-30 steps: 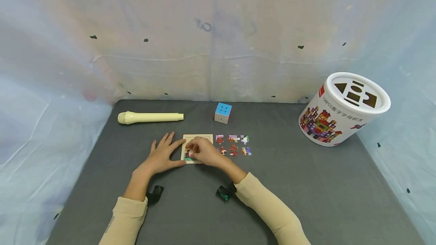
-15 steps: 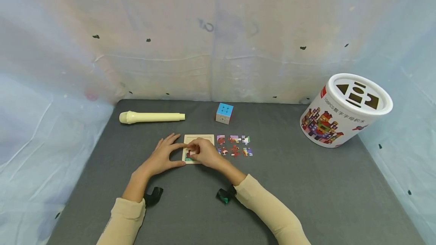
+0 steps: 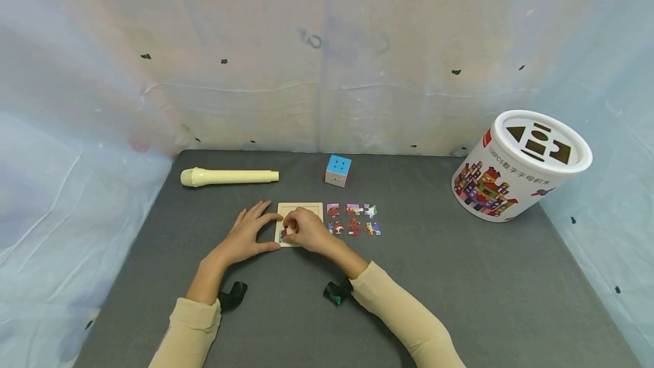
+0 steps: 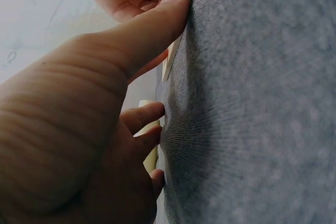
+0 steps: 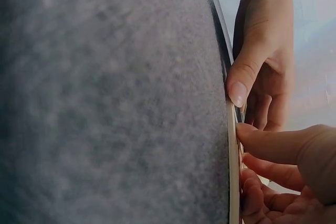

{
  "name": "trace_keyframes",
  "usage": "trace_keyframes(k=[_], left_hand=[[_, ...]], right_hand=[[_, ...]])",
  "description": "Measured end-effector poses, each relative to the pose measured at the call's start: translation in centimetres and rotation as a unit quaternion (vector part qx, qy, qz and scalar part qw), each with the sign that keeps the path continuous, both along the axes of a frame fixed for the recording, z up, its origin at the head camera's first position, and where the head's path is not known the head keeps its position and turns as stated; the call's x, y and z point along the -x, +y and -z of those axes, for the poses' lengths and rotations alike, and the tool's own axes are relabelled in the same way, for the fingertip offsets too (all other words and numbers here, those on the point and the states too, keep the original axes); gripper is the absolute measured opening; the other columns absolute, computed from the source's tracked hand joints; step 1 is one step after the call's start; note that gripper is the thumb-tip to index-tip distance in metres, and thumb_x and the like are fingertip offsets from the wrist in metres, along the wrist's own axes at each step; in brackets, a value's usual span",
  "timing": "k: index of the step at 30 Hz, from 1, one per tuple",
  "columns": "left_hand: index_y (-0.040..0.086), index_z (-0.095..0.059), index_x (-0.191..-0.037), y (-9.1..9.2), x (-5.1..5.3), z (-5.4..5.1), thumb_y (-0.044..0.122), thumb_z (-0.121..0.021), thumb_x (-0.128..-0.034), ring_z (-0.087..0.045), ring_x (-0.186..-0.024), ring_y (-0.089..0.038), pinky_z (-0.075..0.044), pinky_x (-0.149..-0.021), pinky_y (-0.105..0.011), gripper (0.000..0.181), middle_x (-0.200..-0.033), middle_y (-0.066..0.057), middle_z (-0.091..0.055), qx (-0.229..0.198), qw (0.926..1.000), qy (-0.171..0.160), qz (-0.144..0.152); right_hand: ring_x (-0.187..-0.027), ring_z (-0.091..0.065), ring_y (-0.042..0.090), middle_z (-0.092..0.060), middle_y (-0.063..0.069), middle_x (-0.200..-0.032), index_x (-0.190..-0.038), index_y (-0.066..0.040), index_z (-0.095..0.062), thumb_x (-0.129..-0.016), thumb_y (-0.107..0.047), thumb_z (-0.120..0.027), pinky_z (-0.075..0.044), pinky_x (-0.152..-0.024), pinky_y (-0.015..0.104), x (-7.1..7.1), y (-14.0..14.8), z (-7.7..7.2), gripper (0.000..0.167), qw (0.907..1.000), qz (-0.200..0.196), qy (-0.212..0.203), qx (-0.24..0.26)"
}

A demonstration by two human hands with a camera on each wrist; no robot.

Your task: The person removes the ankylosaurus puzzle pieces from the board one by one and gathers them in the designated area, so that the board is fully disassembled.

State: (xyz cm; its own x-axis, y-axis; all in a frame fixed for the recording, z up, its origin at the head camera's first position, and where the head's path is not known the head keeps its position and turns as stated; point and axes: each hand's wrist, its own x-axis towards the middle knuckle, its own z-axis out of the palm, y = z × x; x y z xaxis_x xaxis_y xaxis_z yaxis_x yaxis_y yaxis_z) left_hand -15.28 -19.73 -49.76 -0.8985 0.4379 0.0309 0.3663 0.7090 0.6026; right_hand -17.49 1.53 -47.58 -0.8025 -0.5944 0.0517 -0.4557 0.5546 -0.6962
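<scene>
A small light wooden puzzle tray (image 3: 301, 205) lies flat on the grey table. My left hand (image 3: 241, 238) rests at its left side with fingers spread. Its thumb touches the lower left corner and its index finger the left edge. Over the tray, my right hand (image 3: 310, 233) has curled fingers, with thumb and index finger pinching at a red and green jigsaw piece (image 3: 284, 233) in the lower left corner. That hand hides much of the tray. In the right wrist view the right thumb (image 5: 268, 142) lies low against the tray's edge (image 5: 233, 166).
Several loose jigsaw pieces (image 3: 354, 226) lie in two rows just right of the tray. Farther back are a pale yellow toy microphone (image 3: 230, 177) and a puzzle cube (image 3: 338, 171). A large white block tub (image 3: 518, 166) stands at the back right.
The left hand's fingers have drawn closer together, and its index finger has settled at the tray's edge. The right hand stays over the tray's lower left corner, its fingers shifting only slightly.
</scene>
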Motion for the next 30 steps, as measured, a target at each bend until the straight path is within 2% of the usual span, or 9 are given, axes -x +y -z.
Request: trace_keyframes(k=[17,25,30], left_hand=[[0.015,-0.058,-0.138,-0.12,-0.04,0.15,0.042,-0.082,-0.0811,-0.013,-0.150,-0.042,-0.002,-0.114,-0.067,0.068,-0.160,-0.023,-0.027,-0.006,1.0000,-0.006,-0.004],[0.016,-0.058,-0.138,-0.06,0.01,0.10,0.042,-0.082,-0.0811,-0.013,-0.150,-0.042,-0.002,-0.114,-0.068,0.067,-0.159,-0.023,-0.027,-0.005,1.0000,-0.005,-0.003],[0.017,-0.058,-0.137,-0.01,0.03,0.02,0.042,-0.082,-0.0809,-0.012,-0.150,-0.041,-0.001,-0.115,-0.066,0.067,-0.160,-0.022,-0.026,-0.005,0.9999,-0.009,-0.003]], right_hand=[[-0.072,-0.048,0.012,-0.057,0.008,-0.088,-0.102,-0.001,-0.066,-0.084,-0.006,-0.080,-0.040,-0.064,0.024,0.02,-0.26,-0.18,0.023,0.9996,0.005,-0.025,-0.014],[-0.076,-0.052,0.012,-0.059,0.007,-0.091,-0.102,-0.002,-0.065,-0.084,-0.003,-0.079,-0.044,-0.067,0.024,-0.26,-0.28,-0.19,0.023,0.9995,0.013,-0.028,-0.008],[-0.072,-0.051,0.010,-0.060,0.005,-0.087,-0.107,-0.003,-0.065,-0.086,0.000,-0.076,-0.042,-0.064,0.022,-0.39,-0.43,-0.08,0.024,0.9991,0.013,-0.039,0.000]])
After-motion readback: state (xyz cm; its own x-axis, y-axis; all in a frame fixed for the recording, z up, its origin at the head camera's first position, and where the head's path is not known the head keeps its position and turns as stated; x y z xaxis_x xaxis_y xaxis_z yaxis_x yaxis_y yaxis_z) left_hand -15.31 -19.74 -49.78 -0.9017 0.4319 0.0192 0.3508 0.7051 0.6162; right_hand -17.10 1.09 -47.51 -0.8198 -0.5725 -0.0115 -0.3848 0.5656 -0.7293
